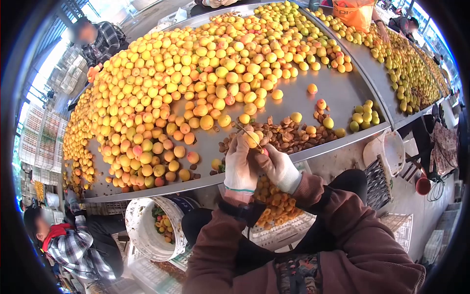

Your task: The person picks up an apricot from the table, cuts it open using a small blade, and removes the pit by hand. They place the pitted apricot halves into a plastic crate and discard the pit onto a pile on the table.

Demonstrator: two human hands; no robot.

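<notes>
The gloved left hand [239, 166] is closed around a yellow apricot [252, 140] over the near edge of the bench [342, 88], likely to keep it still. The gloved right hand [280, 169] pinches close beside it; a thin tool [242, 128] crosses the fruit, and this hand seems to grip it. From that apricot, the big apricot heap [196, 73] is at 11 o'clock, maybe for easy reach. Brown pits [293, 136] have their own pile at 3 o'clock. Opened apricots [276, 202] sit below, near 5 o'clock, perhaps to stay close.
</notes>
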